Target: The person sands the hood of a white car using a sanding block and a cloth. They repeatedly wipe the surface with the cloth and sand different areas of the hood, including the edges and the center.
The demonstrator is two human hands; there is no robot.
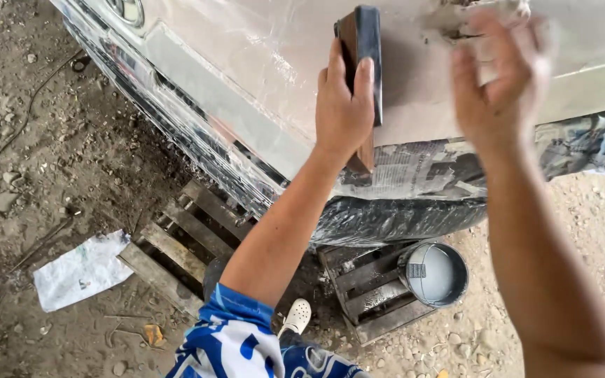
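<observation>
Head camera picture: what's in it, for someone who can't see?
The left hand holds a dark flat block against a pale car panel, the blurred right hand beside it. Below, a round tin sits on a wooden pallet.

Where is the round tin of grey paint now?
The round tin stands low right in the head view, on a wooden pallet, under the wrapped tyre.

A single view comes from a camera worn on the person's head, looking steeply down and forward along both bare forearms. It sits close to the work: the pale, sanded car body panel (267, 49) fills the top of the frame just beyond the raised hands. Below and past it, farther off, lie the stony dirt ground (50, 161), the weathered wooden pallet slats (176, 245) and the round grey paint can (433, 273).
</observation>
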